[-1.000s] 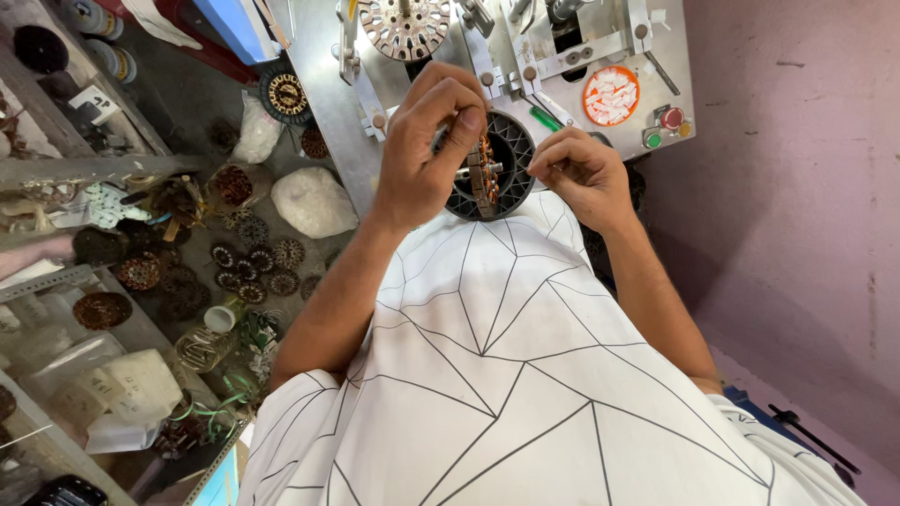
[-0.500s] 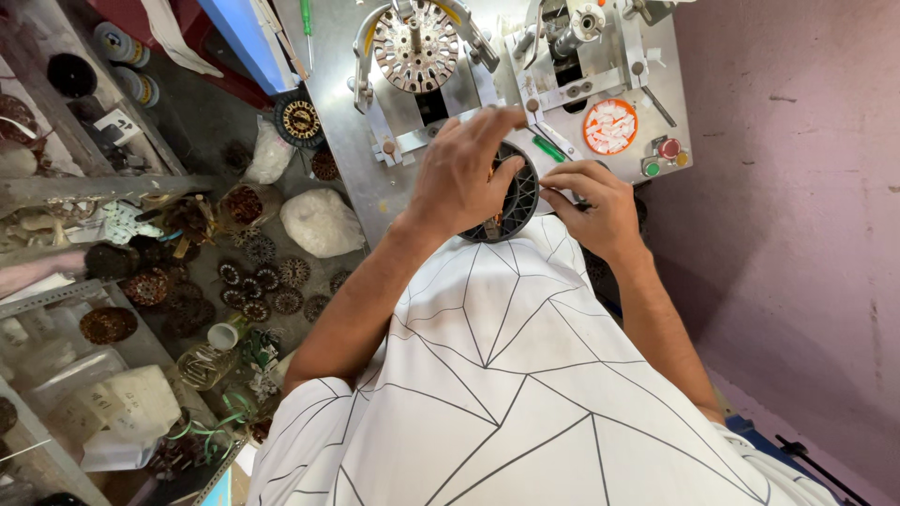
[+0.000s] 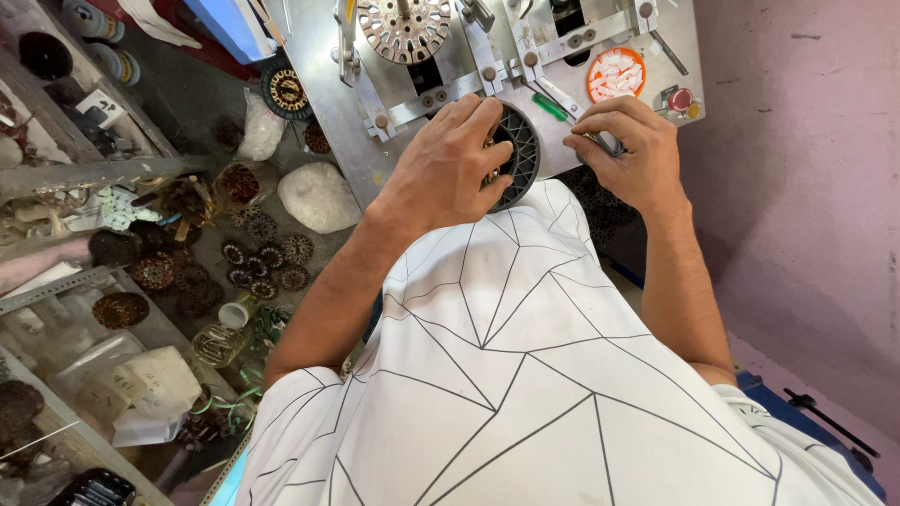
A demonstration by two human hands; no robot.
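Stator ring in your left hand, winding work looks only partly done

Your left hand [image 3: 445, 169] is closed around the black slotted stator ring [image 3: 520, 155] at the edge of the metal bench [image 3: 323, 112], ring just under the fingers. Right hand [image 3: 628, 150] is pinched on a small tool, beside the ring. Copper shows in a few slots only, so I judge most is left.

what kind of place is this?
Likely a small motor-winding or repair workshop. The left hand holds a black slotted stator core at a metal winding jig, the right hand works beside it, and more wound cores lie on the floor.
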